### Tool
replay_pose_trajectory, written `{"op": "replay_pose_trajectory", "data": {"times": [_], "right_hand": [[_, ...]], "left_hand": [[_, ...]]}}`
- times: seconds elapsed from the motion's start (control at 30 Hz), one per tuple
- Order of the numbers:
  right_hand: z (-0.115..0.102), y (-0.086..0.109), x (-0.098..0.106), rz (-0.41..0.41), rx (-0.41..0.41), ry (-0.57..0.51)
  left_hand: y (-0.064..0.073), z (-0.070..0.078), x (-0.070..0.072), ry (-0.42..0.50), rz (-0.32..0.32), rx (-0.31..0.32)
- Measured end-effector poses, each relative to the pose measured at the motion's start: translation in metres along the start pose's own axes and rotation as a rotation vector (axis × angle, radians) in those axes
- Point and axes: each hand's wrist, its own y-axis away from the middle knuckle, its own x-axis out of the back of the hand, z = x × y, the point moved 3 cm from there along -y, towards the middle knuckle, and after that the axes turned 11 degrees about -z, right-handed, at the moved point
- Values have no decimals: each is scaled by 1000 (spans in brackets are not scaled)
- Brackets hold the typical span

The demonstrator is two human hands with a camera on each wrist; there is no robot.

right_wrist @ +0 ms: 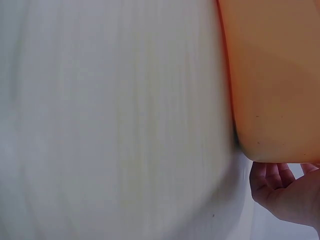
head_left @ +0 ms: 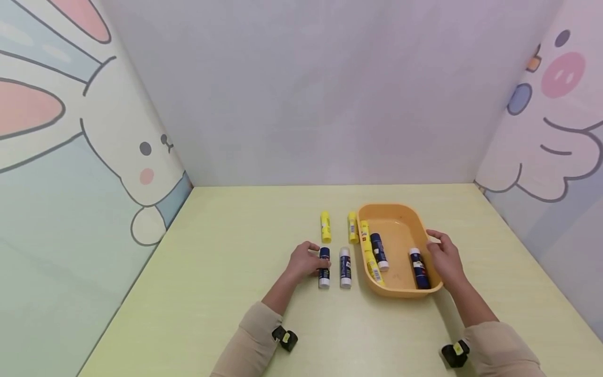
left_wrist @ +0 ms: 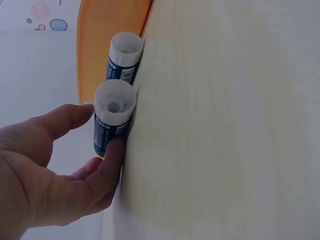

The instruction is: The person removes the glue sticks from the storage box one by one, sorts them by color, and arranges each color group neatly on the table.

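In the head view, my left hand (head_left: pixel 303 261) holds a blue glue stick (head_left: pixel 324 281) with a white end, lying on the table. The left wrist view shows the thumb at the white end of this glue stick (left_wrist: pixel 115 102) and fingers on its other side. Just right of it lies another blue-and-white glue stick (head_left: pixel 345 268). My right hand (head_left: pixel 445 259) grips the right rim of an orange tray (head_left: pixel 398 294); its fingers (right_wrist: pixel 272 177) meet the outer wall in the right wrist view. Inside lie two yellow glue sticks (head_left: pixel 374 268) and two blue ones (head_left: pixel 419 268).
Two yellow glue sticks, one on the left (head_left: pixel 325 226) and one on the right (head_left: pixel 352 228), lie behind the blue ones, the right one close beside the tray. A pale yellow table (head_left: pixel 212 251) spreads beneath, bounded by a plain back wall (head_left: pixel 306 94) and cartoon-printed side walls.
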Motion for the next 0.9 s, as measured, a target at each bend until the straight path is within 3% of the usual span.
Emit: {"op": "replay_pose_trajectory", "data": {"times": [0.33,0.5,0.9], "right_hand": [[1,1,-1,-4,5,-7],[1,1,-1,-6,12,-11],[1,2,2,-4,16,-4]], "left_hand": [[8,2,5,-98,58,8],[13,8,7,-98,75,-11],[12,47,4,-3,25,-104]]}}
